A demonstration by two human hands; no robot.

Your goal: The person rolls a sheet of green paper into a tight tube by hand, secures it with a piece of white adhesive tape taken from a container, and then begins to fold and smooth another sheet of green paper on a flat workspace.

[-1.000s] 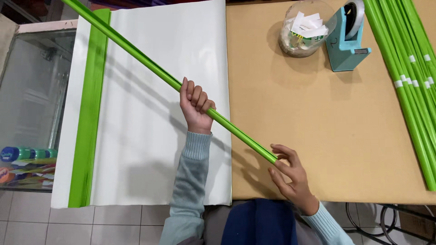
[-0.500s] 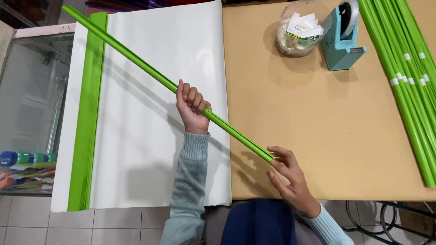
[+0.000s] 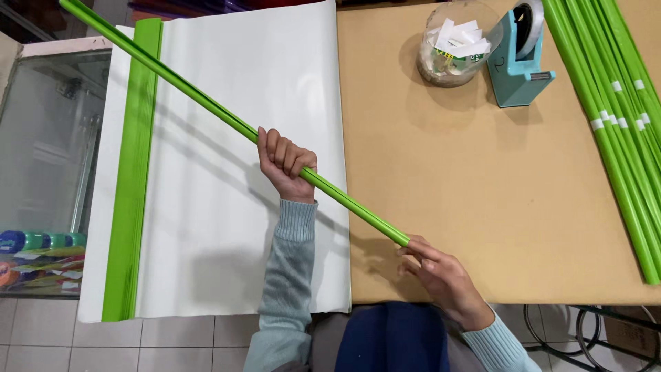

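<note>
A long, thin green rolled paper tube (image 3: 193,98) runs slantwise from the upper left down toward me, raised above the table. My left hand (image 3: 286,164) is wrapped around its middle. My right hand (image 3: 441,275) pinches its near end with the fingertips. Under the tube lies a stack of white sheets (image 3: 234,179) with a green strip (image 3: 134,172) along their left side.
On the tan table (image 3: 482,179), a glass jar of paper slips (image 3: 454,45) and a teal tape dispenser (image 3: 520,58) stand at the back. Several finished green tubes (image 3: 616,117) lie along the right edge. A glass cabinet (image 3: 41,145) stands at left.
The tube and both hands have shifted slightly to the left and up; the grip is the same.
</note>
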